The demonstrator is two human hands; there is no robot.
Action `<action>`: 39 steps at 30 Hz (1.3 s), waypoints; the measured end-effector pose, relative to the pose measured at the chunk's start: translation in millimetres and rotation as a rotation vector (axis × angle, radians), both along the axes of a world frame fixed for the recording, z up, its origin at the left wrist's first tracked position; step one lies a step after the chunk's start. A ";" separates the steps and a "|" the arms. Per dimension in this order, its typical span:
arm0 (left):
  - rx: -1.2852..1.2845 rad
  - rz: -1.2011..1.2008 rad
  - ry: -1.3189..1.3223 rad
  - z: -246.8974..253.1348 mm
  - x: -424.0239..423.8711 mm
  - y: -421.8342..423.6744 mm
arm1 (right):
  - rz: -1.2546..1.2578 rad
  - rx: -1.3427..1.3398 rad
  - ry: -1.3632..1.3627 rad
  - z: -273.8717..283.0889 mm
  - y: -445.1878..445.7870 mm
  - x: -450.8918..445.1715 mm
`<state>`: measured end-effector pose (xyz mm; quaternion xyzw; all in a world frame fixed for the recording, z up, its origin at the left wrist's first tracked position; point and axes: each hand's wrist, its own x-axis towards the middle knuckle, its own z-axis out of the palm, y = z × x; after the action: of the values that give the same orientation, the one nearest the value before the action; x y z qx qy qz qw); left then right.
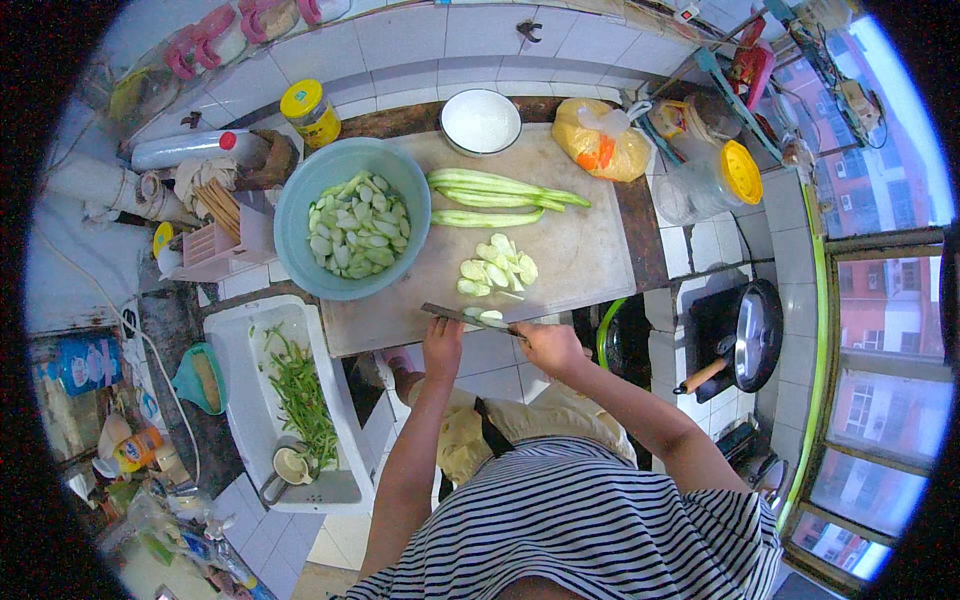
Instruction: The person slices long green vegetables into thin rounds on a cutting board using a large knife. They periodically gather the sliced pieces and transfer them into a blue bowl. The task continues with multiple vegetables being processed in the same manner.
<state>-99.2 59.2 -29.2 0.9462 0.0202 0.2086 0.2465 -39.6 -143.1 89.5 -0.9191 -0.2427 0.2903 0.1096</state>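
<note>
My right hand (549, 348) grips the handle of a kitchen knife (450, 311) at the near edge of a pale cutting board (577, 262). A few pale green slices lie on or against the blade. Touching the blade's left end is my left hand (443, 345); whether it holds a piece of vegetable is hidden. Beyond the knife lies a small pile of slices (495, 266). Long peeled green vegetables (495, 187) lie farther back on the board. A blue-green basin (289, 217) at the board's left holds many slices.
A white bowl (481, 121) and a tied plastic bag of yellow food (604, 142) stand at the back. Left of me, a white sink (232, 375) holds green peelings and a strainer. A lidded pan (750, 337) sits at right, near a yellow-lidded jar (705, 184).
</note>
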 end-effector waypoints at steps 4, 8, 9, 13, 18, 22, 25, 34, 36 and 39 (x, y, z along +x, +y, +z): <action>-0.017 -0.012 0.046 3.6 -0.7 0.4 | -0.009 0.038 -0.042 -4.9 6.8 1.3; -0.053 0.006 0.049 5.0 2.3 -2.6 | -0.015 0.066 -0.073 -22.4 10.3 12.4; -0.088 0.022 0.064 3.6 3.0 -2.9 | -0.012 0.094 -0.081 -21.4 11.9 15.5; -0.096 0.016 0.062 8.2 12.2 -0.2 | -0.049 0.160 -0.144 -10.7 13.3 24.3; -0.098 0.012 0.043 9.8 22.7 0.0 | -0.087 0.210 -0.127 -10.0 12.4 26.7; -0.138 -0.021 -0.032 13.7 18.3 1.3 | -0.137 0.193 -0.142 -9.2 12.2 21.7; -0.097 -0.016 -0.057 14.0 15.0 1.6 | -0.128 0.139 -0.137 -7.8 10.1 16.7; -0.105 0.015 -0.031 11.6 15.6 1.4 | -0.079 0.089 -0.041 -2.1 1.8 0.8; -0.109 0.021 -0.023 8.2 13.8 2.0 | -0.091 0.066 -0.044 1.5 3.9 -3.1; -0.113 0.020 0.006 10.6 11.9 1.5 | -0.071 0.087 -0.054 0.4 2.2 -5.9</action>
<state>-87.3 60.7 -18.7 0.9311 0.0421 0.2068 0.2974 -45.5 -140.9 89.9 -0.9290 -0.2252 0.2504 0.1532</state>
